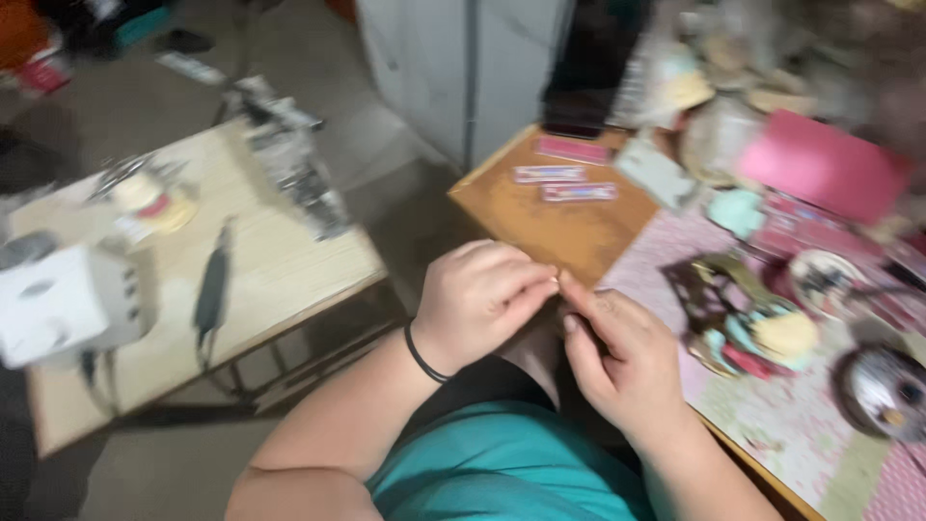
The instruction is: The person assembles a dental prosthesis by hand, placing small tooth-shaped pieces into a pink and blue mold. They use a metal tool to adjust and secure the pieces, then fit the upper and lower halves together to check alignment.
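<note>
My left hand (479,301) and my right hand (622,349) meet fingertip to fingertip low in the middle of the view, over the near edge of a brown wooden table (540,227). The fingers of both hands are pinched together. Something very small may sit between them, but the blur hides it. A thin black band circles my left wrist. Below the hands lies my teal garment.
A patterned pink craft mat (772,425) holds small ornaments (752,328), a pink card (820,164) and a round tin (883,391). Three small labels (564,176) lie on the brown table. To the left, a pale wooden table (280,260) carries a white box (58,299), a dark tool and clutter.
</note>
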